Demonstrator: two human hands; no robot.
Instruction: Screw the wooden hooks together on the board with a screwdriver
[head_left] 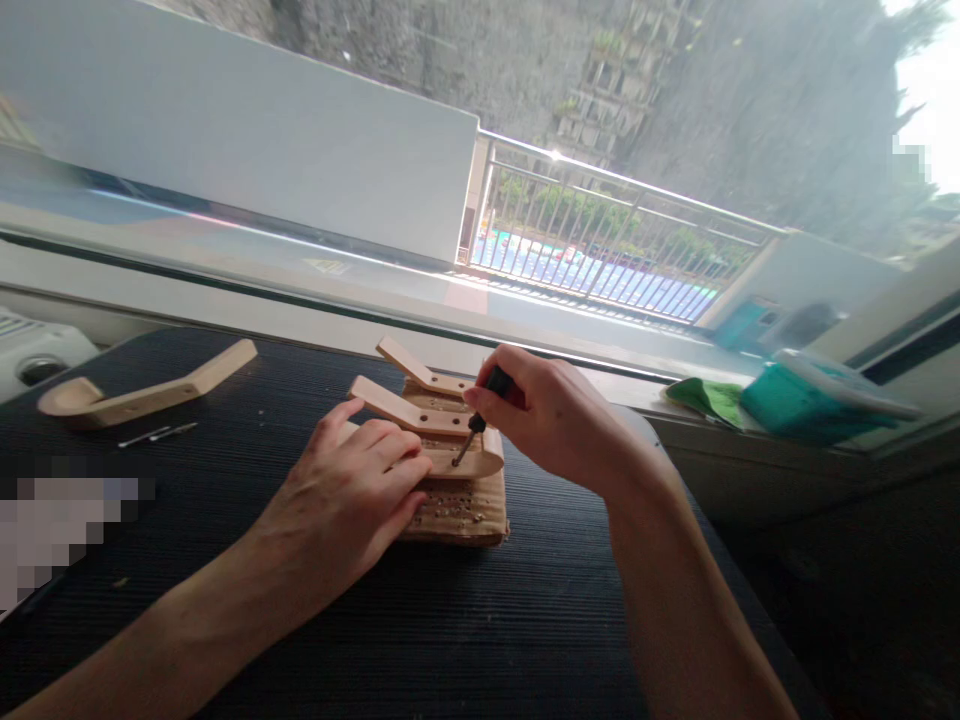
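My right hand point(551, 420) is closed round a small screwdriver point(480, 410) with a black and red handle. Its tip rests on a bent wooden piece point(420, 415) lying on a perforated wooden block point(461, 515). My left hand point(352, 495) lies over the left side of that block, fingers curled and pressing down on the wooden piece. A second bent wooden piece point(416, 370) sits just behind the first.
A third bent wooden piece point(142, 393) lies at the far left of the dark ribbed table point(465, 640), with two thin metal pins point(157, 433) beside it. Teal containers point(806, 405) and a green cloth point(709, 398) sit on the window sill at right.
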